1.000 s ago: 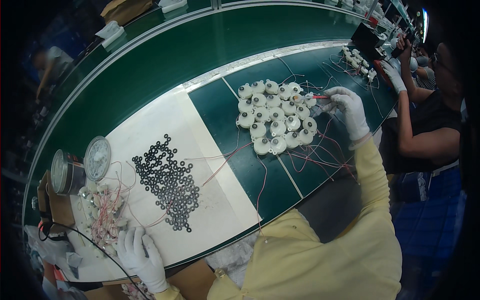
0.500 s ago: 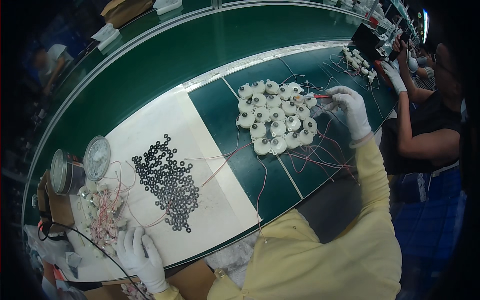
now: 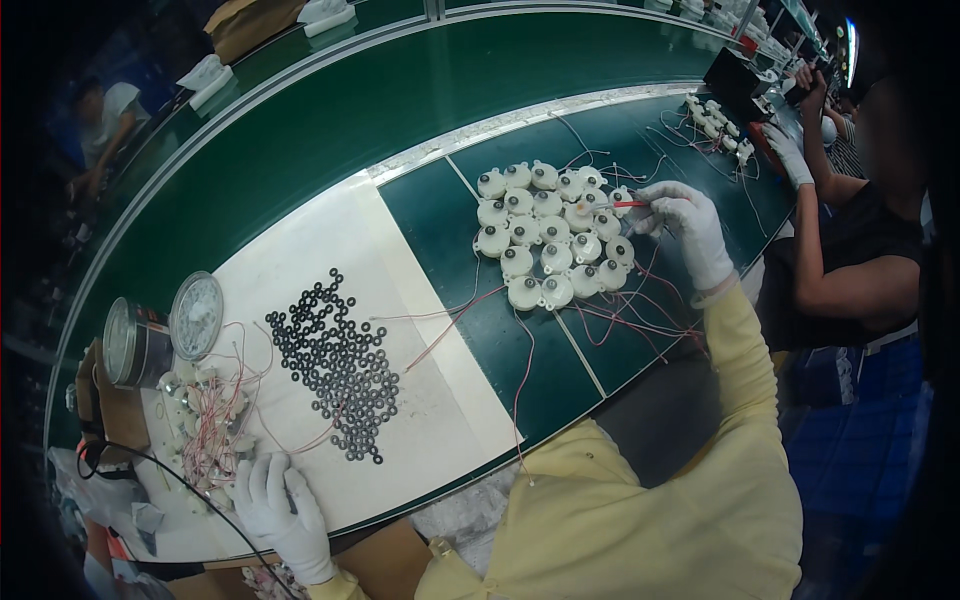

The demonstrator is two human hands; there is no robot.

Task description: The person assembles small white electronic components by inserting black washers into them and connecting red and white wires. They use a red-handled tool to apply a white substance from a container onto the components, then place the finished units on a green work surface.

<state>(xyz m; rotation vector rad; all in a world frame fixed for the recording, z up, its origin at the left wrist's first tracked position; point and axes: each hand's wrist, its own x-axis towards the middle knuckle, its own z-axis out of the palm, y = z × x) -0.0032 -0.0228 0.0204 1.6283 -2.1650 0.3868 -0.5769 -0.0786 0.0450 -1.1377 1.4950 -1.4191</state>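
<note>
In my gloved right hand, a thin red-handled brush is pinched, its pale tip reaching over the upper right of a cluster of small round white motors. Most of these stand close together, each with a dark shaft at its centre, and their thin red and white wires trail out over the green table. My gloved left hand rests at the near edge of the white sheet, fingers stretched out and holding nothing. Beside it lies a heap of white parts with tangled red wires.
Many black rings lie spread on the white sheet. An open tin and its round lid stand at the left. A black cable passes by my left hand. At right, a co-worker's gloved hand is near more motors.
My right hand has shifted slightly left and down, carrying the brush further over the motors. My left hand stays in place.
</note>
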